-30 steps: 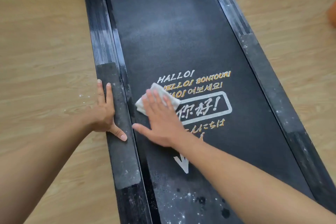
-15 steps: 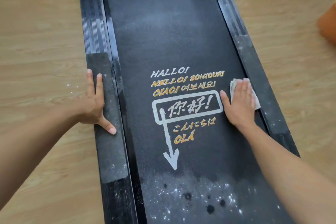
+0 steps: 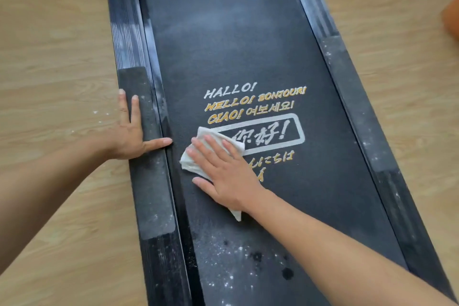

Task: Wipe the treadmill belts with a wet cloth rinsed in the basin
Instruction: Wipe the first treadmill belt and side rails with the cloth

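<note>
Pale wood floor point(image 3: 54, 206) flanks the treadmill belt point(image 3: 236, 32). Our right hand point(image 3: 228, 176) presses the white cloth point(image 3: 202, 131) beneath straight fingers, near our left thumb tip. Our left hand point(image 3: 126, 136) lies flat, fingers straight, on the side rail point(image 3: 149, 194). Printed greetings point(image 3: 253, 102) lie beyond our right fingertips.

Cloth point(image 3: 192, 165) on belt point(image 3: 236, 32), left of centre, flat under right hand point(image 3: 228, 179). Left hand point(image 3: 126, 139) on left rail point(image 3: 151, 194), beside belt. Treadmill on floor point(image 3: 49, 32).
</note>
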`<state>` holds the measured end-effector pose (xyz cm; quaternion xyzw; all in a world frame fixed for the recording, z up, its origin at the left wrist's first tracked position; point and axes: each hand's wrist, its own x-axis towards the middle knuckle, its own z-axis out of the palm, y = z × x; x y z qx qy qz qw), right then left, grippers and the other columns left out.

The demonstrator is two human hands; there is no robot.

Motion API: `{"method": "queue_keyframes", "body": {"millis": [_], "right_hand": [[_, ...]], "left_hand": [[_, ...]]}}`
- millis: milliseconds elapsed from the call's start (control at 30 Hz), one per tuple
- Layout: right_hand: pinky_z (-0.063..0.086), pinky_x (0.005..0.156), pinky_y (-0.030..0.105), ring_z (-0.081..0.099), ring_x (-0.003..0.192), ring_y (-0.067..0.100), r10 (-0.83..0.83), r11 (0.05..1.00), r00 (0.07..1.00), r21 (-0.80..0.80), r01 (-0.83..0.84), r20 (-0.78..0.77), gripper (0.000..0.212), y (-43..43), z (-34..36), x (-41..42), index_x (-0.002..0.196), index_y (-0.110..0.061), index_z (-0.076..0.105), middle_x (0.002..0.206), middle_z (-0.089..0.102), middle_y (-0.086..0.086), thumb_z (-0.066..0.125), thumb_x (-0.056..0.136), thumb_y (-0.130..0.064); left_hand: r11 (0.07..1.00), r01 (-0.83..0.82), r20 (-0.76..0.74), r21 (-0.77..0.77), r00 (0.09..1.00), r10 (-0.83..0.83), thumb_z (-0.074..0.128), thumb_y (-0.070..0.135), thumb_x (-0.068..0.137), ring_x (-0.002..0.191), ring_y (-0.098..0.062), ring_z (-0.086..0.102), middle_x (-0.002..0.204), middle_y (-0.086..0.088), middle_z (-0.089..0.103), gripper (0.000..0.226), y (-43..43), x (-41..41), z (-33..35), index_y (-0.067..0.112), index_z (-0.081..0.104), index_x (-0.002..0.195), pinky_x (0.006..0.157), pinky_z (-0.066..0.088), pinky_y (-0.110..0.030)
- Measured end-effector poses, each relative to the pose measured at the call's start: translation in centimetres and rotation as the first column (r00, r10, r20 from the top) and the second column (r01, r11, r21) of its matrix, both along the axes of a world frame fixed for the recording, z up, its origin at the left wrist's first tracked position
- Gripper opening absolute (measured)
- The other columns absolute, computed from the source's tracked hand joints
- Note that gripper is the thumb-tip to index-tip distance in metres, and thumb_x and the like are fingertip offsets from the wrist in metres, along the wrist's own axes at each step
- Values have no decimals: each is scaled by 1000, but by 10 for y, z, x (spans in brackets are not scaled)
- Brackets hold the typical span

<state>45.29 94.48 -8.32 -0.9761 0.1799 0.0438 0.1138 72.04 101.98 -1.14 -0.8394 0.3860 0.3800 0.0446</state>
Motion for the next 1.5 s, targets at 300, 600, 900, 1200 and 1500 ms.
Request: {"method": "queue_keyframes", "body": {"millis": [300, 600, 900, 1200, 1500], "right_hand": [[5, 130, 55, -10, 163, 22, -778, 614, 612, 33, 788, -144, 110, -149, 15, -151, 169, -20, 0, 177, -7, 4, -3, 85, -92], [-4, 130, 55, -22, 160, 26, -242, 964, 968, 93, 248, -72, 103, 31, 8, 24, 169, -19, -1, 176, -16, 7, 28, 94, -82], [11, 130, 56, -7, 163, 23, -295, 955, 952, -39, 293, -80, 88, -73, 0, -73, 169, -32, 9, 178, -2, -3, 24, 98, -81], [-6, 129, 56, -21, 161, 28, -840, 505, 509, 74, 860, -188, 119, -87, 13, -123, 168, -22, -7, 175, -19, 8, 8, 78, -98], [11, 130, 54, -15, 162, 29, 39, 995, 995, 93, -31, -91, 98, 77, 6, 0, 169, -15, 6, 176, -10, 10, 39, 98, -74]], "left_hand": [[1000, 18, 7, 11, 1000, -18, 56, 95, 61, 161, -38, 4, 148, 1, -62, 151, 3, 1, 4, 23, -39, 154, 129, 16, -51], [999, -32, 11, -23, 999, 32, 44, 79, 92, 160, -38, 9, 150, 1, -60, 117, 5, 2, -3, 24, -36, 156, 128, 16, -51], [997, -56, 19, -57, 998, 57, 43, 79, 90, 159, -41, 11, 152, 4, -58, 116, 3, 4, -17, 25, -36, 156, 127, 16, -54], [998, -23, 35, -63, 999, 25, 39, 81, 91, 155, -44, 22, 151, 0, -59, 115, 5, 9, -24, 23, -36, 156, 125, 24, -54], [998, -34, 50, -58, 998, 37, 43, 79, 92, 158, -43, 16, 153, -2, -57, 116, 3, 5, -20, 21, -35, 156, 127, 20, -52]]}}
